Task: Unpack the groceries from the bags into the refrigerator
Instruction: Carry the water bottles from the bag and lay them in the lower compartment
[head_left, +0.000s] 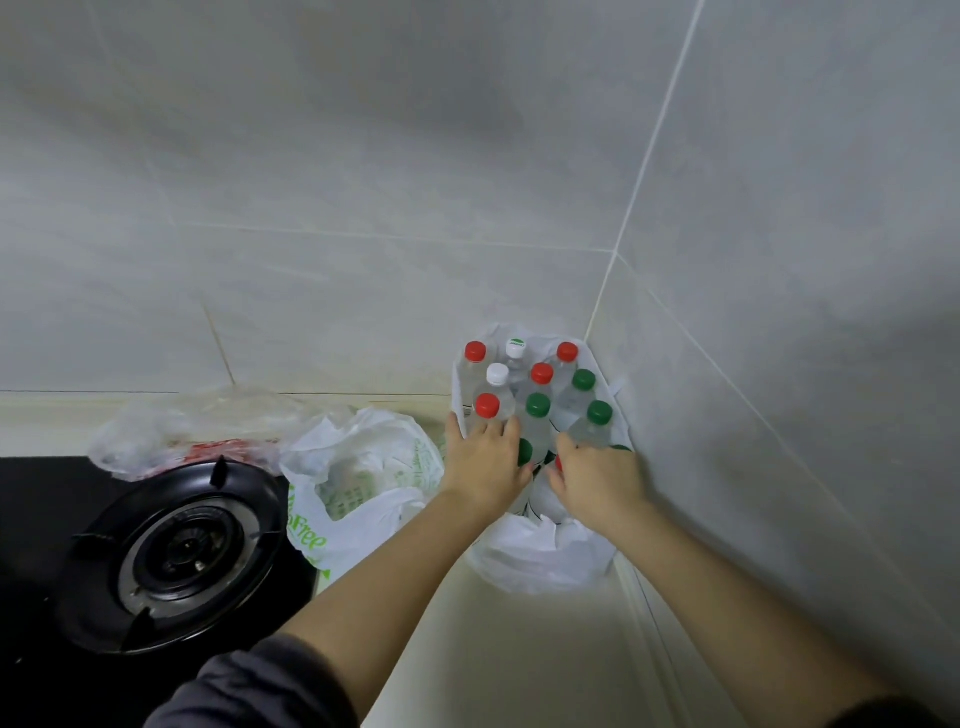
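Plastic bottles fill a bag; left hand, right hand each hold 1.

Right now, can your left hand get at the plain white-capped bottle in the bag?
Probably yes: the plain white-capped bottle stands just behind the red-capped bottle that the left hand holds, cap uncovered; neighbouring bottles crowd its sides.

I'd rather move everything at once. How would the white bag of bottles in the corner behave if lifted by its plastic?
Probably heavy: the white bag holds about a dozen capped bottles, seemingly full. Its film looks thin and crumpled, so likely floppy, letting bottles lean or clash. The left hand and right hand each grip one bottle; lifting singly seems safer.
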